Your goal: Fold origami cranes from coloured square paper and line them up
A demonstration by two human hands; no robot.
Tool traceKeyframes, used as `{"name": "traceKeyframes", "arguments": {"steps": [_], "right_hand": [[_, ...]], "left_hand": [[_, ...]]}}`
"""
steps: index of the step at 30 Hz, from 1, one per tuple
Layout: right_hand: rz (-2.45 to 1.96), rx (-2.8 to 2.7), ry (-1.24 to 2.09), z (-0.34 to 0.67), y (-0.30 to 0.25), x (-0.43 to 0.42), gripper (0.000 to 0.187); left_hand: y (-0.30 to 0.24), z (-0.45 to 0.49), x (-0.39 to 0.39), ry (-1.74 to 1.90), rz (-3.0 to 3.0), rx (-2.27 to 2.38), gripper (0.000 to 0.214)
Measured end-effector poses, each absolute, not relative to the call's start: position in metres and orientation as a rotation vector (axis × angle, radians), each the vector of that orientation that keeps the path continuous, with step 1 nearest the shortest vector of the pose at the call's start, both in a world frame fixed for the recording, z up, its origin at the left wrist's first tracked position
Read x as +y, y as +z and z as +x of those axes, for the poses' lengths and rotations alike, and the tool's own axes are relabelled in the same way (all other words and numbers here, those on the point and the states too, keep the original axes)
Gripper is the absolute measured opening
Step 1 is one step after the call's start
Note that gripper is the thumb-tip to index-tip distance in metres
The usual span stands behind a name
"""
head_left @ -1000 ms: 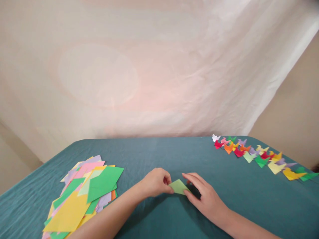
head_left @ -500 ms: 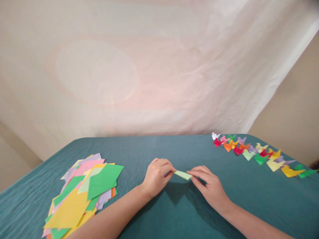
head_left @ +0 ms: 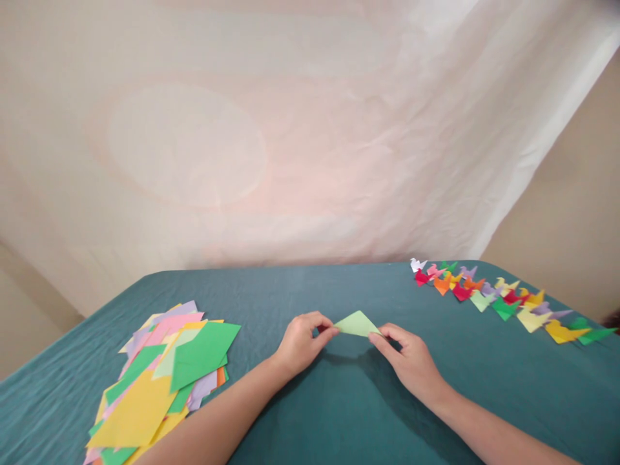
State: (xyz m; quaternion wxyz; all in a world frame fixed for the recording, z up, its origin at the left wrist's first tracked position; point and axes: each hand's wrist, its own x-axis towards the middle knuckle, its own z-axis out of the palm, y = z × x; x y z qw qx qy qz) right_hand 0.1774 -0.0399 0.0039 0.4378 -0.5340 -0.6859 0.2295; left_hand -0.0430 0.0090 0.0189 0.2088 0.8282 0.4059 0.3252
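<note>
A small light green folded paper triangle (head_left: pixel 357 323) is held just above the teal tablecloth (head_left: pixel 310 290) near the table's middle. My left hand (head_left: pixel 303 342) pinches its left corner with thumb and fingers closed. My right hand (head_left: pixel 409 361) pinches its right corner, fingers curled. The triangle's point tips up and away from me.
A loose stack of coloured paper squares (head_left: pixel 159 374) lies at the left, green and yellow sheets on top. A row of several small folded paper figures (head_left: pixel 498 300) runs along the right back edge. A pale cloth backdrop (head_left: pixel 271 129) hangs behind the table.
The green paper lay flat under my fingers a second ago. Both hands lifted it, turned it edge-on, and now its triangular face shows, raised a little higher.
</note>
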Motion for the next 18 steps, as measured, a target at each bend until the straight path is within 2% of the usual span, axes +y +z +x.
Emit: {"name": "traceKeyframes", "arguments": {"steps": [9, 14, 18], "right_hand": [[-1.376, -1.673, 0.647, 0.1768, 0.0059, -0.0433, 0.034], [-1.334, -1.579, 0.706, 0.1772, 0.0054, -0.0419, 0.026], [-1.283, -1.501, 0.672, 0.1769, 0.0005, -0.0403, 0.037]], "left_hand": [[0.0190, -0.0408, 0.0107, 0.942, 1.985, 1.158, 0.026], [0.0172, -0.0423, 0.0121, 0.940, 1.954, 1.135, 0.027], [0.0142, -0.0437, 0.0150, 0.938, 1.932, 1.133, 0.027]]}}
